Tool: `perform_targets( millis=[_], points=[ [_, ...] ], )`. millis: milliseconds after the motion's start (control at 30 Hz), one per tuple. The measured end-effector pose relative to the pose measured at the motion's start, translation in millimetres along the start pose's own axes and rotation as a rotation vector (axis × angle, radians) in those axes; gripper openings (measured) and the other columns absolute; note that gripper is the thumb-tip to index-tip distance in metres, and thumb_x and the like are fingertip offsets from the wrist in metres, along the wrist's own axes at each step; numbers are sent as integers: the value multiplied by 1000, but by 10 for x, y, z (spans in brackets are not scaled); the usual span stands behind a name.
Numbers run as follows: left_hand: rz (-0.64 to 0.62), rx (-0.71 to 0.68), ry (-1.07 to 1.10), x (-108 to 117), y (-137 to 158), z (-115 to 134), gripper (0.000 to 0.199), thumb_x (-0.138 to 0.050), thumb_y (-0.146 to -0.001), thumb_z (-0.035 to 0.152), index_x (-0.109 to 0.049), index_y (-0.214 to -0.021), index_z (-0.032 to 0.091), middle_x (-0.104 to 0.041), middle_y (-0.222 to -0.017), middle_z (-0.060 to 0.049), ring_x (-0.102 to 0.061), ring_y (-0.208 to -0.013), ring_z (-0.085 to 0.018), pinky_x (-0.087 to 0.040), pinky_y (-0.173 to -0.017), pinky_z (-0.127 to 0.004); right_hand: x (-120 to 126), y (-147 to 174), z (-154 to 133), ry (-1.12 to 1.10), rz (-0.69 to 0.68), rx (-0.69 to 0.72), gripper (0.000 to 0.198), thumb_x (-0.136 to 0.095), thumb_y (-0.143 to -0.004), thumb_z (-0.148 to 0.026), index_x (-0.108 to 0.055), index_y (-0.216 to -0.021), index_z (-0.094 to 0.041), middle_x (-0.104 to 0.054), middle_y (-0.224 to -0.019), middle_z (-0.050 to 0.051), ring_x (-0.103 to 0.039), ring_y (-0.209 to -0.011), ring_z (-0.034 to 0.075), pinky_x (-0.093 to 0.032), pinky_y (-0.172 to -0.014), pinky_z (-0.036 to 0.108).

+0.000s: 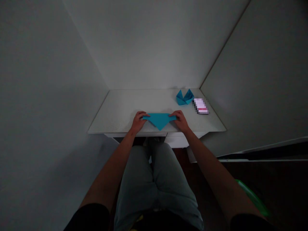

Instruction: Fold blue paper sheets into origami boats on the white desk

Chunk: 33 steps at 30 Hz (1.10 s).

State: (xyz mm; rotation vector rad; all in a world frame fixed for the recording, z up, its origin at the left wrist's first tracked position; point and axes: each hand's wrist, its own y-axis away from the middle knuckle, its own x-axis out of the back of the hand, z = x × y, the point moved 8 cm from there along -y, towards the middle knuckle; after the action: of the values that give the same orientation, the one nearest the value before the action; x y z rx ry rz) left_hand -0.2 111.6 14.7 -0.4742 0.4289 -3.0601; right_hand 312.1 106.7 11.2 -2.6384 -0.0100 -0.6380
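Observation:
A folded sheet of blue paper (pixel 159 120) spans the gap between my hands near the table's front edge. Its top edge runs straight, and a point hangs down in the middle toward me. My left hand (pixel 139 120) pinches the left end between thumb and fingers. At the right end, my right hand (pixel 180 120) grips the paper the same way. Farther back on the right stands a folded blue paper boat (pixel 184 97) with two raised peaks.
Next to the paper boat lies a phone-like object (pixel 201 106), blurred by pixelation. The white table (pixel 125 102) meets walls at the back and right. Below its front edge is a white drawer (pixel 176 141). A green curved object (pixel 252 197) is on the floor at lower right.

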Motion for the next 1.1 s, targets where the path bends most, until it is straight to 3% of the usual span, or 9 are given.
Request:
perform_targets(
  millis=[67,167,367,467,700,900,1100],
  points=[
    [34,-12,-55,19,0,1,18,-81,-81,17,-86,-96,24,-60,-130,-9,-65,-128,-25,-56,-117,-45,9,6,25,14,16,-1,24,-69,-86,-25,-83,-105,-27,-55,-125,11,-61,-122,31,-60,-98,49],
    [47,1,-109,23,6,-8,21,-80,-81,16,-87,-98,25,-57,-126,-8,-65,-116,-23,-60,-106,-42,34,10,57,70,54,-34,30,-66,-84,-22,-83,-108,-26,-52,-124,12,-60,-121,32,-61,-90,46],
    [-98,50,8,-73,29,-8,33,-63,-88,18,-86,-112,21,-73,-90,-3,-65,-79,-18,-59,-83,-35,-35,10,41,31,-25,-73,38,-57,-85,-26,-81,-114,-23,-70,-101,7,-61,-82,24,-56,-80,42],
    [-86,98,70,-68,36,-13,33,-60,-91,20,-84,-114,19,-78,-90,-4,-66,-71,-16,-57,-75,-32,-47,20,40,-56,-24,-123,36,-59,-89,-34,-80,-116,-23,-75,-95,4,-61,-74,21,-54,-75,38],
    [-22,113,105,-37,35,-17,27,-63,-91,21,-80,-112,20,-81,-111,-6,-76,-84,-17,-59,-82,-31,-37,17,45,-96,1,-147,39,-61,-87,-33,-79,-119,-22,-76,-94,5,-67,-78,22,-57,-78,38],
    [-11,142,163,-45,7,-112,27,-61,-99,30,-79,-117,20,-83,-101,-6,-78,-87,-20,-61,-90,-35,-58,17,76,-158,-36,-133,41,-63,-94,-42,-78,-128,-24,-78,-106,7,-72,-83,22,-61,-84,41],
    [30,141,168,-23,-23,-181,43,-67,-101,60,-76,-108,18,-81,-92,-8,-79,-89,-24,-60,-89,-37,-81,7,32,-125,-57,-119,54,-66,-99,-66,-81,-130,-24,-79,-106,8,-71,-79,21,-61,-84,40]
  ],
)
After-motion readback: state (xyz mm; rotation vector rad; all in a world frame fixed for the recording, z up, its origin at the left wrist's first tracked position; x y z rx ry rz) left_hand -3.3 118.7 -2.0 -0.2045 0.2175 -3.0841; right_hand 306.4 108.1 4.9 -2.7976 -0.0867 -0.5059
